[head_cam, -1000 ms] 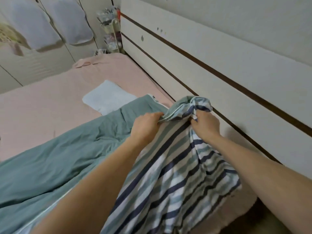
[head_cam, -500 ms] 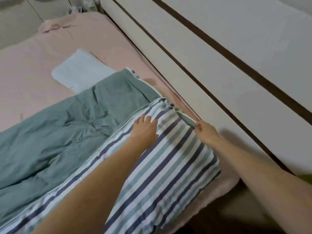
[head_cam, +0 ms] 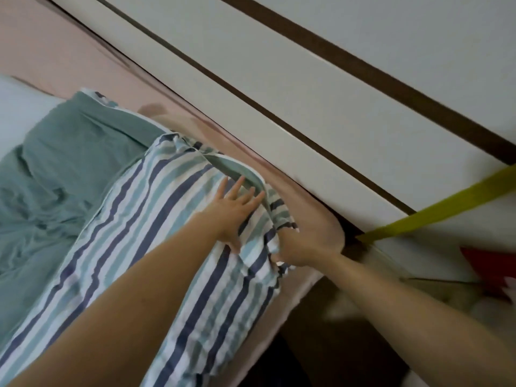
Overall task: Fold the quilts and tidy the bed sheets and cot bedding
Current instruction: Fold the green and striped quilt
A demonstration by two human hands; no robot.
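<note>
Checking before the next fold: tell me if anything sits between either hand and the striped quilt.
Nothing visible does. The left hand lies flat on the striped quilt, and the right hand grips its bunched edge near the bed's corner.

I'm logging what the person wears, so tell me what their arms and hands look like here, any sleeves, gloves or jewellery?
Both forearms are bare up to the frame's edge, with no sleeves in view. The left hand and right hand wear no gloves; no rings, watch or bracelet are visible.
</note>
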